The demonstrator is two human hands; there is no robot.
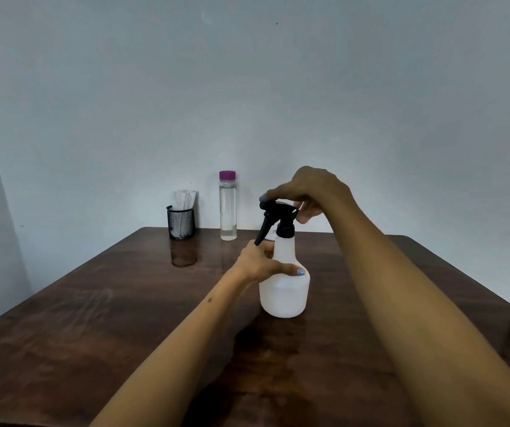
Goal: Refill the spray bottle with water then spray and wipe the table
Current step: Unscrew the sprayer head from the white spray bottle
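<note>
Both my forearms reach out over the dark wooden table (78,318). My left hand (263,261) wraps round the shoulder of the white spray bottle (284,288), thumb lying across its front, steadying it upright on the tabletop. Above that hand, my right hand (309,189) curls over the black trigger head (278,217), fingers pinching its top while the cap sits on the neck. Beyond my left hand, near the wall, a black mesh cup (181,222) holds white papers. Just right of it, still left of my right hand, a clear water bottle (228,211) with a purple cap stands upright, closed, well apart from the spray bottle.
</note>
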